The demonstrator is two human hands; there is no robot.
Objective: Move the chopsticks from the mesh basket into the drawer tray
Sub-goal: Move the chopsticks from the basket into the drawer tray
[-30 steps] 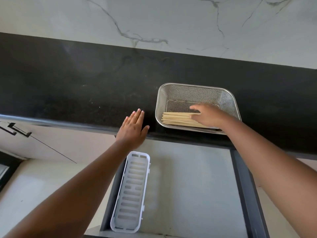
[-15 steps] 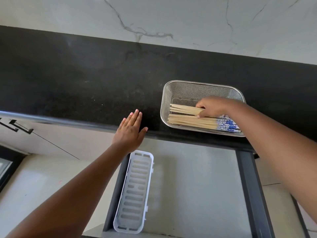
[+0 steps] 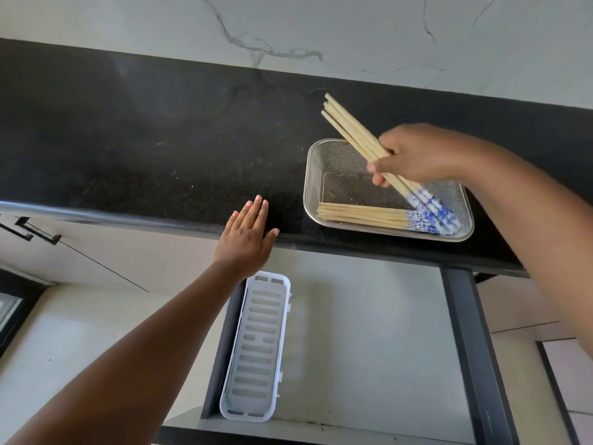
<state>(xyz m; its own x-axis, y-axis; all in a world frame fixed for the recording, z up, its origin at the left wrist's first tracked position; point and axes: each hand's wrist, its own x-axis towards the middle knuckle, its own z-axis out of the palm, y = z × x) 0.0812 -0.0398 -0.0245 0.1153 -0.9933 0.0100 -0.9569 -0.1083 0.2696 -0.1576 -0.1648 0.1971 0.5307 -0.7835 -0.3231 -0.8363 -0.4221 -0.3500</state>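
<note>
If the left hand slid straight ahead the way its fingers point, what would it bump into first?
Probably nothing soon. The left hand lies flat at the counter's edge, fingers pointing across bare black stone toward the marble wall. The mesh basket sits off to its right.

Black stone countertop (image 3: 144, 149) and an open drawer (image 3: 369, 332) beneath it carried the kitchen items.

A metal mesh basket (image 3: 316, 175) sat near the counter's front edge, and the left hand (image 3: 247, 234) lay flat on that edge. In the drawer, a white slotted tray (image 3: 256, 348) rested along the left wall on the grey floor.
</note>
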